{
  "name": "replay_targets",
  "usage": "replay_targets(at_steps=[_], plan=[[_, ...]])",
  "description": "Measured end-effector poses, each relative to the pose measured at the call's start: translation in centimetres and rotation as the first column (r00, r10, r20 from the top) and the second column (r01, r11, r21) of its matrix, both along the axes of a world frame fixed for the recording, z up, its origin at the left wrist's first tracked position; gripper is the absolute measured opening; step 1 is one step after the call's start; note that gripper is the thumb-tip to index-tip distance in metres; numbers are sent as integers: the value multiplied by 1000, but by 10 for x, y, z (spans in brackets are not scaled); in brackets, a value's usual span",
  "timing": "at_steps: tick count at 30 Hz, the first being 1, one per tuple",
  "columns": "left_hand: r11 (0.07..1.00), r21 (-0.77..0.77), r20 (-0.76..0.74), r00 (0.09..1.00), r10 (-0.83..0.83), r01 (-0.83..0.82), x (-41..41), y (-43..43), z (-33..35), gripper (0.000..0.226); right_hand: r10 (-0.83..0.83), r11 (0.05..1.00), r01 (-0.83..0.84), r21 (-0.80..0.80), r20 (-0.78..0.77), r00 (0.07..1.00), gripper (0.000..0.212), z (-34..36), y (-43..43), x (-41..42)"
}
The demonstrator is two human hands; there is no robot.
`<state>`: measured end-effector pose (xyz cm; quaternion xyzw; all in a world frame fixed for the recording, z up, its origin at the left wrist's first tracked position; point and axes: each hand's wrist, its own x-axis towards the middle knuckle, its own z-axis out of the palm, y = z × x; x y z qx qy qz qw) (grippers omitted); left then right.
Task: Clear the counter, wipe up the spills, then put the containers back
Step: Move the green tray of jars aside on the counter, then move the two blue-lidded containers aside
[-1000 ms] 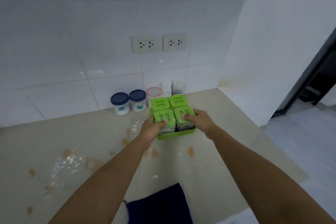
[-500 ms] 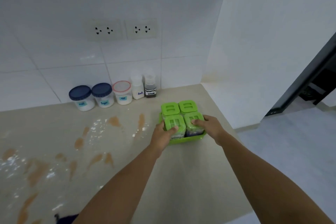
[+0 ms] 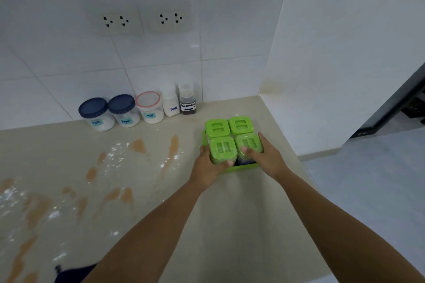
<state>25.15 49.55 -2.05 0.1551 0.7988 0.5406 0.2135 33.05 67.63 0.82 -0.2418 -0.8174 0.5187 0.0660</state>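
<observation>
A green rack (image 3: 243,168) holding several green-lidded spice jars (image 3: 217,127) is near the counter's right end. My left hand (image 3: 207,167) grips its left side and my right hand (image 3: 266,158) grips its right side, thumbs over the front jars. Whether the rack rests on the beige counter (image 3: 241,213) or hovers just above it, I cannot tell. Brown smears (image 3: 172,145) and white powder (image 3: 115,151) cover the counter to the left.
Against the tiled back wall stand two blue-lidded jars (image 3: 96,114), a red-rimmed jar (image 3: 149,107), a salt bottle (image 3: 170,101) and a seasoning sauce bottle (image 3: 187,100). A dark blue cloth (image 3: 71,273) lies at the front edge. The counter ends at the white side wall (image 3: 333,53) on the right.
Both hands have carried the green rack rightward, away from the jars at the back wall and off the spill area, toward the counter's right end.
</observation>
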Motion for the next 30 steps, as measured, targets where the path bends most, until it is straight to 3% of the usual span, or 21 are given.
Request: replay_targets(at_steps=[8, 13, 15, 18, 21, 26, 30], plan=[[981, -189, -37, 998, -51, 43, -5, 3, -1, 95, 1, 997, 0, -80, 7, 1000, 32, -2, 10, -8], [926, -373, -112, 988, -105, 56, -13, -17, -2, 98, -159, 985, 161, -64, 34, 987, 32, -3, -7, -5], [887, -460, -155, 980, -122, 38, -17, -33, -4, 101, -234, 972, 233, 26, 68, 970, 42, -2, -16, -6], [846, -533, -258, 958, -128, -31, -31, -67, 2, 91, -301, 917, 241, 319, 155, 941, 72, 4, -31, -10], [828, -547, -318, 945, -73, -120, -56, -109, 14, 84, -284, 811, 122, 573, 203, 937, 70, 12, -57, -21], [775, -582, -404, 915, -11, -247, -111, -189, 39, 79, -119, 784, -39, 619, 212, 970, 73, 26, -128, -75], [801, -549, -411, 912, -9, -240, -151, -245, 47, 92, 29, 774, -140, 618, 186, 982, 82, 37, -192, -134]])
